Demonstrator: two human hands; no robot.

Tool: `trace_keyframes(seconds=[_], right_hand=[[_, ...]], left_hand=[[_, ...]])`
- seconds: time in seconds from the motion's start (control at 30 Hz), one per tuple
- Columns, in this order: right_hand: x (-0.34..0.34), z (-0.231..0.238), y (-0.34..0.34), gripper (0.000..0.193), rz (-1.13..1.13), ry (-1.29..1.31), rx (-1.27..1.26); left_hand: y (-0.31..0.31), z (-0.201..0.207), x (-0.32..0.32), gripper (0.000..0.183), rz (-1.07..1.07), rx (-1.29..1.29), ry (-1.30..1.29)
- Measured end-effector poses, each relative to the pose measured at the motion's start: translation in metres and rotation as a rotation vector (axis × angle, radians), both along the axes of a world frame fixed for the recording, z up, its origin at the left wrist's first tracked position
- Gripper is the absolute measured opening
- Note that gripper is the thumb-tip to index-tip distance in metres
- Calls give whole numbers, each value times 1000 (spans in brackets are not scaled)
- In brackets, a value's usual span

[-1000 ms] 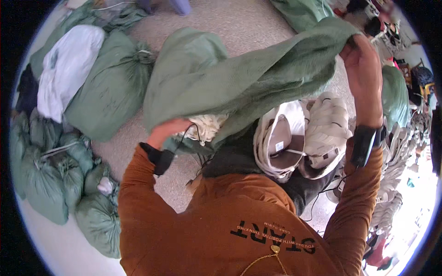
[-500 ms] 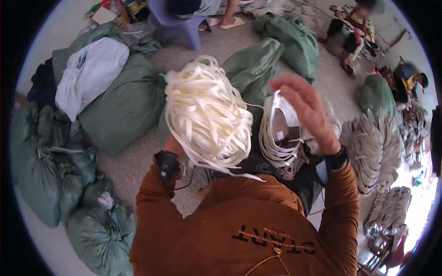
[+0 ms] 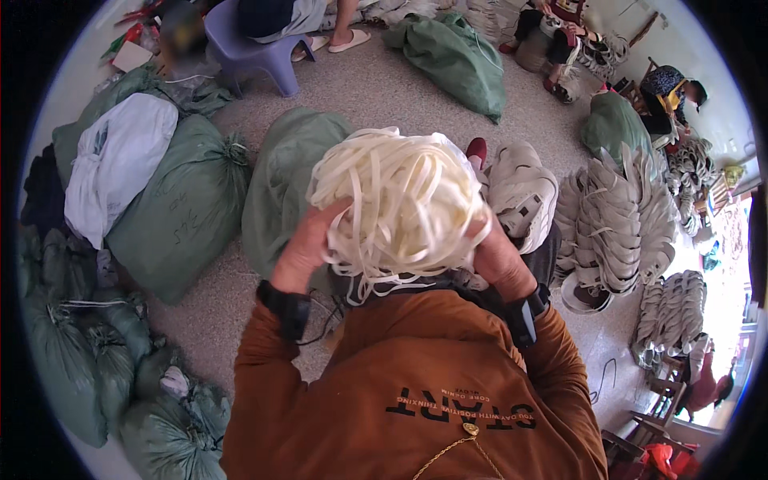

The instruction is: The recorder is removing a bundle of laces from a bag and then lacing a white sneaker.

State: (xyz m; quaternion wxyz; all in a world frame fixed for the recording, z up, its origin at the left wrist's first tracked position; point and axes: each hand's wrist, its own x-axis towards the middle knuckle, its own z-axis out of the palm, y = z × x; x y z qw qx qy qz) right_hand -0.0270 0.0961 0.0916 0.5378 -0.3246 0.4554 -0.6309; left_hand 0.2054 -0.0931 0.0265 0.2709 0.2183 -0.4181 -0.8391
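Observation:
A big loose bundle of flat cream shoelaces (image 3: 396, 208) sits before my chest, gripped between both hands. My left hand (image 3: 308, 244) is closed on its left side, with the fingertips partly sunk among the strands. On the opposite side my right hand (image 3: 502, 254) presses in, its fingers partly covered by loops. Several lace ends dangle below the bundle, toward my lap. Just beyond my right hand lies a pale shoe upper (image 3: 522, 192) on my leg. Most of my lap is hidden by the bundle.
Green sacks (image 3: 184, 208) crowd the left side, a white sack (image 3: 120, 160) on top. Another green sack (image 3: 288, 184) stands close by my left hand. Stacked shoe uppers (image 3: 604, 224) rise at right. Farther off are a purple stool (image 3: 256, 40) and other seated people.
My right hand has come down from above the shoe upper to the bundle's right side. The bundle has shifted right and now covers part of my lap. The view has turned.

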Motion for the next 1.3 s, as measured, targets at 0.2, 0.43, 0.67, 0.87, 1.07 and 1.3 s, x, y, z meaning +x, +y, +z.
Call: trace_keyframes(seconds=[0.2,0.43,0.67,0.87,1.07,1.3], right_hand=[[-34,59,-20,45,-61,520,123],[-11,71,-56,47,166,982,-131],[-63,54,-96,35,-412,886,-171],[-57,35,-76,24,-274,1103,-279],[-43,24,-49,22,-12,886,54],[-1,43,-63,39,87,549,-138]], left_hand=[[-50,11,53,53,86,-1229,-1136],[-5,88,-40,81,-43,-1473,-176],[-7,78,-15,54,130,-588,80],[-28,28,40,51,40,-809,-321],[-70,56,29,59,-108,-919,-699],[-49,90,5,80,-110,-339,117]])
